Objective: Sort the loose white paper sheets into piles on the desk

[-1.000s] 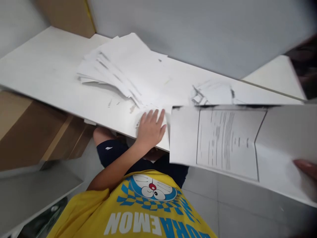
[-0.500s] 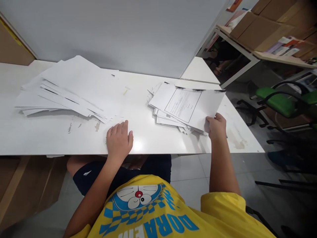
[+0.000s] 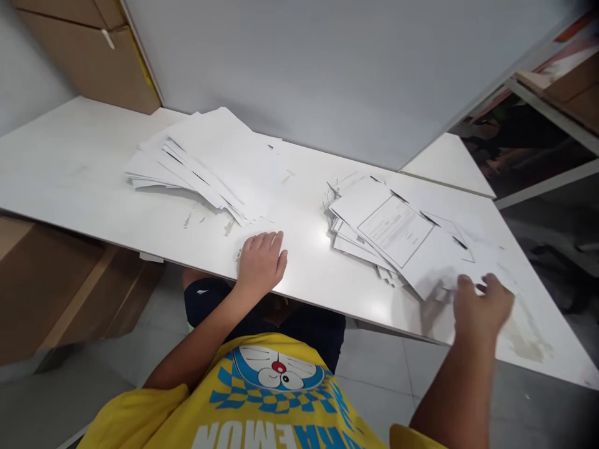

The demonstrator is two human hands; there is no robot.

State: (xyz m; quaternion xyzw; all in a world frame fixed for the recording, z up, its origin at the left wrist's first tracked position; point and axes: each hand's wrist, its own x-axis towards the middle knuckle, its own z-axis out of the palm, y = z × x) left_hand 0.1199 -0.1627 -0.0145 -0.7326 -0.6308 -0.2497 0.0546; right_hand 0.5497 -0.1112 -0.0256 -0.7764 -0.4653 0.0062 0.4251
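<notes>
Now the right hand (image 3: 484,307) has released the printed sheet (image 3: 397,229) onto the papers (image 3: 352,245), while the left hand (image 3: 261,262) rests unclenched.

Moderately bright, diffuse light, pale glare on the white tabletop (image 3: 304,262), soft shadow beside the slightly blurred right hand (image 3: 484,305), dim right edge, wide-angle stretching towards the borders

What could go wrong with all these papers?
The right pile is ragged, with corners poking out at different angles, so its sheets might slide or get creased. The right hand is close beside it and could nudge the top sheet askew. The left pile is loosely fanned, with a corner near the left hand; a careless sweep might scatter it.
</notes>
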